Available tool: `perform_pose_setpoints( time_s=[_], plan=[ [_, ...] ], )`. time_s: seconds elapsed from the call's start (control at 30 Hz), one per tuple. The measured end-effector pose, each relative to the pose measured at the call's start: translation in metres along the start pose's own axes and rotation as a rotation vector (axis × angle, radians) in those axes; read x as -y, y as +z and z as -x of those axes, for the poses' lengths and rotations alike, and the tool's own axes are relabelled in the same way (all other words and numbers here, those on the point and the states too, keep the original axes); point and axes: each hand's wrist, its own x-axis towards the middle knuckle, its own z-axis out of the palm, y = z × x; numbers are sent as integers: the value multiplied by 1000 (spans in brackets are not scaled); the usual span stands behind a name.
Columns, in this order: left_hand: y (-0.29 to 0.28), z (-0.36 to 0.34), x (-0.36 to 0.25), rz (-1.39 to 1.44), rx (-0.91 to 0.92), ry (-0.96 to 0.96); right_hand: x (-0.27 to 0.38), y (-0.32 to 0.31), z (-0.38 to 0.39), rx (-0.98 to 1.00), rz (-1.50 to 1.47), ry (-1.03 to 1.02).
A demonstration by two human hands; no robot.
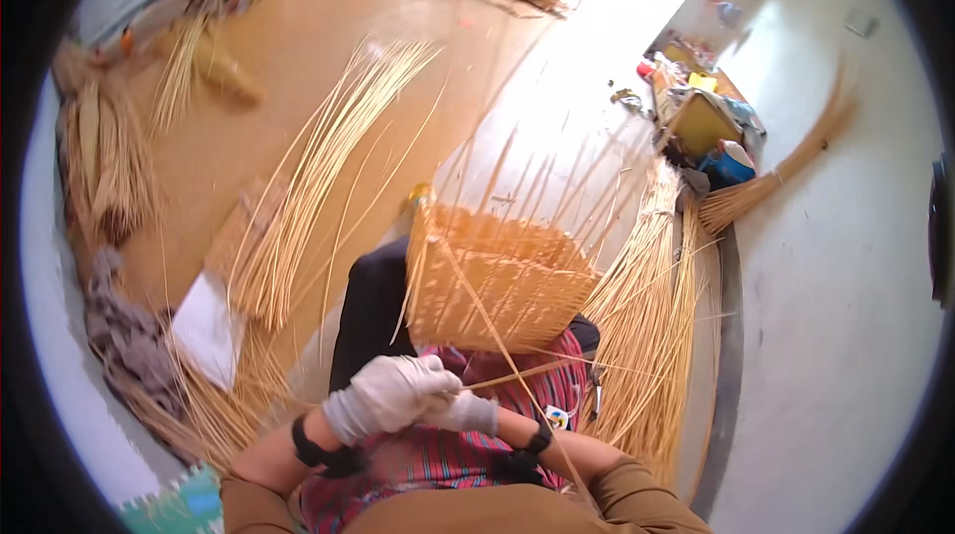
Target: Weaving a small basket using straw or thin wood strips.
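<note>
Head view, looking down on my lap: the box-shaped basket of woven golden-tan strips (497,285) sits just beyond my fingers, ahead and a little to my right, propped over my knees in dark trousers (373,290). Its longer side runs left to right, dipping slightly at the right; the near edge lies close above my knuckles, apart from them as far as I can make out. My left hand in a pale knitted glove (398,392) is the nearer to it; my right hand in a matching pale glove (470,412) tucks in behind and below, touching the left. Left fingers curled tight, pinching, I judge, the end of a narrow flat tan strip (517,375), whose long axis runs off to my right, rising gently under the basket's near edge. Right fingers mostly hidden; cannot tell whether they grip. A second, longer pale strip (479,305) slants across the basket wall, crosses the first, and passes down toward my right arm. Basket's look: close weave, warm and glossy, a band of darker shade within; thin upright stakes (502,161) fan from the far edge, unwoven, blurring against the bright floor.
</note>
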Motion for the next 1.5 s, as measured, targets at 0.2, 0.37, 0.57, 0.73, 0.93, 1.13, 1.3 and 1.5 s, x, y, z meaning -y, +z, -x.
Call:
perform_pose_setpoints(
  time_s=[0.2,0.37,0.57,0.73,0.93,1.13,1.3,1.5],
  plan=[
    [20,-50,-2,-164,-203,118,122,-115,69,-425,138,-56],
    [55,-63,56,-200,-125,-195,97,-174,136,-1131,-228,-117],
    [79,-120,37,-67,-389,-339,73,-189,113,-1175,-157,-35],
    [93,-139,28,-252,-355,-256,46,-227,71,-1334,-384,-29],
    [74,-193,26,-768,-421,-12,13,-263,52,-1141,-317,227],
    [81,-204,52,-847,-291,-171,88,-289,-35,-933,702,21],
    [86,-201,64,-825,-390,-199,105,-308,-81,-946,856,6],
    [81,-209,50,-1032,-551,-156,4,-287,64,-1202,-257,102]
  ],
)
